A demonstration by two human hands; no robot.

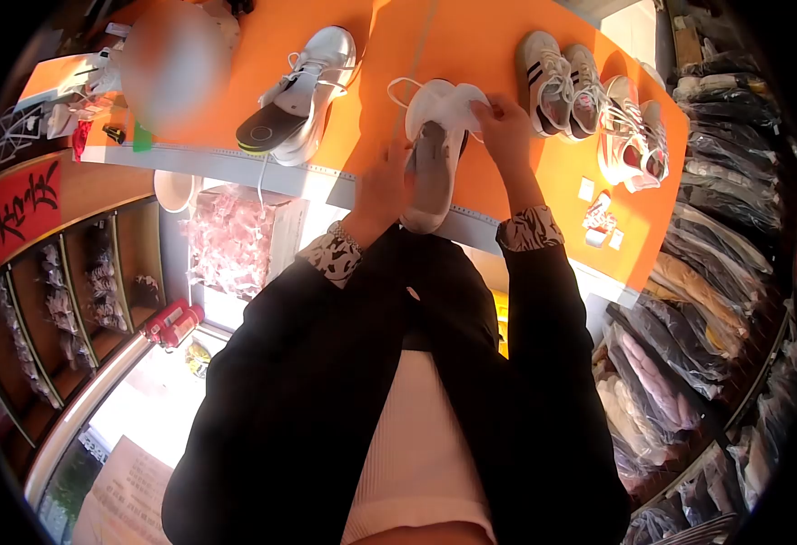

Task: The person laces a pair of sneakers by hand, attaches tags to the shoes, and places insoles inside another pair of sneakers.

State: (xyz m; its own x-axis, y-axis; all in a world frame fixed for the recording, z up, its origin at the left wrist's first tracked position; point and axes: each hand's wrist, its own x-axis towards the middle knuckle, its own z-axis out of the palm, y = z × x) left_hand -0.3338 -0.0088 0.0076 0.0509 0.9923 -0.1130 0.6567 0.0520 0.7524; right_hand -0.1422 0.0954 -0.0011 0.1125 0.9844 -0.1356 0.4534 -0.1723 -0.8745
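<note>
A white sneaker (pixel 430 204) stands at the table's front edge, its heel toward me and its grey inside showing. My left hand (pixel 382 189) is closed against the left side of this sneaker near the heel, fingers partly hidden. A soft white flap (pixel 448 107) spreads over the front of its opening, with a lace looping out to the left. The fingers of my right hand (pixel 503 132) pinch the right edge of this flap. To the left is another white sneaker (pixel 326 68) with loosened laces and a dark insole (pixel 274 127) sticking out over its heel.
Two pairs of sneakers, one with dark stripes (pixel 544 82) and one beside it (pixel 625 136), stand on the right of the orange table (pixel 389 41). Small cards (pixel 598 218) lie near them. Plastic-wrapped garments (pixel 725 245) line the right side; shelves (pixel 80 300) stand left.
</note>
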